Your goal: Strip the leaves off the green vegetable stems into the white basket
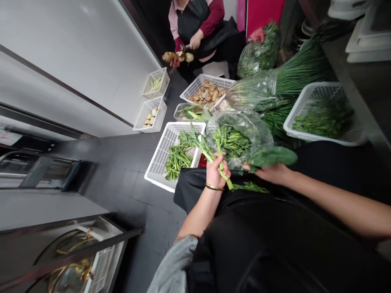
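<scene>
My left hand [217,171] is closed around a thick, pale green stalk of leafy greens [203,145], its leafy tip pointing away from me. Over my lap, my right hand [271,172] grips a broad dark green leaf [273,156], blurred at its edges. Just beyond both hands lies an opened clear plastic bag [259,126] with more leafy greens [230,140] inside. To the left, a white perforated basket [157,156] holds trimmed green stems [177,160]. Some loose leaves [251,186] rest on my black apron.
Across from me, a seated person [195,24] holds brown-and-white pieces and a tool. Nearby stand a basket of mushrooms [207,93], small baskets of pale vegetables [149,118], bundled long green stalks [302,67] and a basket of greens [324,118]. A metal shelf edge [351,89] juts in at right.
</scene>
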`<state>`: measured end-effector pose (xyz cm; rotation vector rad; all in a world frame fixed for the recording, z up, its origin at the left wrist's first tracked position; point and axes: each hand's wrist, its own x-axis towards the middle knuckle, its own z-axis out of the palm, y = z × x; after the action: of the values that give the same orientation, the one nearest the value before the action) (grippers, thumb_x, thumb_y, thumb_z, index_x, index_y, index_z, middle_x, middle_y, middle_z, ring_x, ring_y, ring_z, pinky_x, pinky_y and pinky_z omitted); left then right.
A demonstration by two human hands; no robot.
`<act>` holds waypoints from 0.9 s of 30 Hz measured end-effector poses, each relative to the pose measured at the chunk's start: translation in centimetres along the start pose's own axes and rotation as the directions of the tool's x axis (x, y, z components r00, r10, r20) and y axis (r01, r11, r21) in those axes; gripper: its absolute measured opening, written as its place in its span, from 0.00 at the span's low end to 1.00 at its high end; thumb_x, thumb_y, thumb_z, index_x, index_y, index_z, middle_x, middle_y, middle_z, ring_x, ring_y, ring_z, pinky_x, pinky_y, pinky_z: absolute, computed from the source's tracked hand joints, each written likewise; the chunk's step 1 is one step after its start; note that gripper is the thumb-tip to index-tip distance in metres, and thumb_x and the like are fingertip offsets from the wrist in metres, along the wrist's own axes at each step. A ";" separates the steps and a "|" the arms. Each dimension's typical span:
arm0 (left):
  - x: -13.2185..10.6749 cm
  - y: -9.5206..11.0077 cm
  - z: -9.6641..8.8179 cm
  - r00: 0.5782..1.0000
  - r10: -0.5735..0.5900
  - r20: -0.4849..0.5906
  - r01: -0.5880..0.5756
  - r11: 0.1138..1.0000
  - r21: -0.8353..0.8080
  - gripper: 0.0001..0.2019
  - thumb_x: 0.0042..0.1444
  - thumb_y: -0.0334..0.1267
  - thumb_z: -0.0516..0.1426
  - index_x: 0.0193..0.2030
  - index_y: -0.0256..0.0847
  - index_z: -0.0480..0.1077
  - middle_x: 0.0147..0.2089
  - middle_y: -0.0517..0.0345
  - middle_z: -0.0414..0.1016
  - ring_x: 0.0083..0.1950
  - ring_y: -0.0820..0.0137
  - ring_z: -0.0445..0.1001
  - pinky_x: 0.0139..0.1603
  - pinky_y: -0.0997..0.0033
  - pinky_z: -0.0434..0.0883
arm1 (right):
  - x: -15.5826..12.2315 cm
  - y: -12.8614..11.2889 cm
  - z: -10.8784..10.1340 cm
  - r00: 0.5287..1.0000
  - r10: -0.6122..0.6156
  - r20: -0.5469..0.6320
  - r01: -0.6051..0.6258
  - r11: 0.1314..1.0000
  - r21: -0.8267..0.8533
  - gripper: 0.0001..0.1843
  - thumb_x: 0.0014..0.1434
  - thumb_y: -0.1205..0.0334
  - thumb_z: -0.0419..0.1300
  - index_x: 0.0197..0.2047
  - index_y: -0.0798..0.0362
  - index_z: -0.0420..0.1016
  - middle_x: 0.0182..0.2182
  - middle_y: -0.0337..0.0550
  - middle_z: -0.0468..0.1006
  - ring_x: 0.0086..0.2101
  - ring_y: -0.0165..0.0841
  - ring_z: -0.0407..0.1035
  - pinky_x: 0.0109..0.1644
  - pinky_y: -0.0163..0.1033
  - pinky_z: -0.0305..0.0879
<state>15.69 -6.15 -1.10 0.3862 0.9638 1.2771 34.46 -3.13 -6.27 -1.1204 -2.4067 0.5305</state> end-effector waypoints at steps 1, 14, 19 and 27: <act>0.0 0.2 -0.1 1.000 0.027 0.005 -0.027 1.000 0.016 0.14 0.48 0.41 0.61 0.39 0.39 0.66 0.16 0.68 0.62 0.11 0.80 0.54 0.10 0.81 0.53 | -0.5 1.0 -0.1 0.991 0.080 0.109 -0.078 0.997 -0.023 0.14 0.55 0.54 0.56 0.23 0.50 0.74 0.24 0.46 0.77 0.28 0.38 0.71 0.32 0.40 0.64; -0.6 -0.6 0.6 0.995 -0.081 0.051 0.078 0.995 0.054 0.15 0.48 0.43 0.61 0.38 0.37 0.66 0.15 0.69 0.60 0.10 0.81 0.54 0.10 0.81 0.54 | 6.7 -4.4 -3.1 0.972 0.009 -0.234 0.072 0.940 0.334 0.16 0.59 0.52 0.55 0.25 0.54 0.71 0.22 0.43 0.73 0.25 0.30 0.67 0.30 0.35 0.61; -0.1 -0.6 0.3 1.000 0.003 -0.026 0.001 0.987 0.160 0.17 0.47 0.44 0.62 0.39 0.37 0.66 0.14 0.69 0.60 0.10 0.81 0.54 0.10 0.81 0.56 | 4.2 -3.9 -2.8 0.974 -0.065 -0.216 0.154 0.891 0.427 0.11 0.60 0.57 0.54 0.33 0.53 0.73 0.25 0.42 0.74 0.27 0.30 0.69 0.32 0.34 0.63; 0.0 -1.5 0.6 0.999 0.022 -0.039 -0.008 0.945 0.328 0.19 0.46 0.46 0.62 0.40 0.38 0.64 0.15 0.69 0.63 0.11 0.80 0.56 0.11 0.80 0.58 | 6.8 -3.5 -3.9 0.930 -0.098 -0.355 0.242 0.890 0.387 0.09 0.59 0.59 0.56 0.32 0.53 0.74 0.32 0.45 0.73 0.33 0.32 0.68 0.38 0.37 0.65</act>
<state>17.12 -6.40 -1.81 0.6279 1.2163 1.1419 30.41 0.75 0.22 -0.7275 -1.9500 0.7061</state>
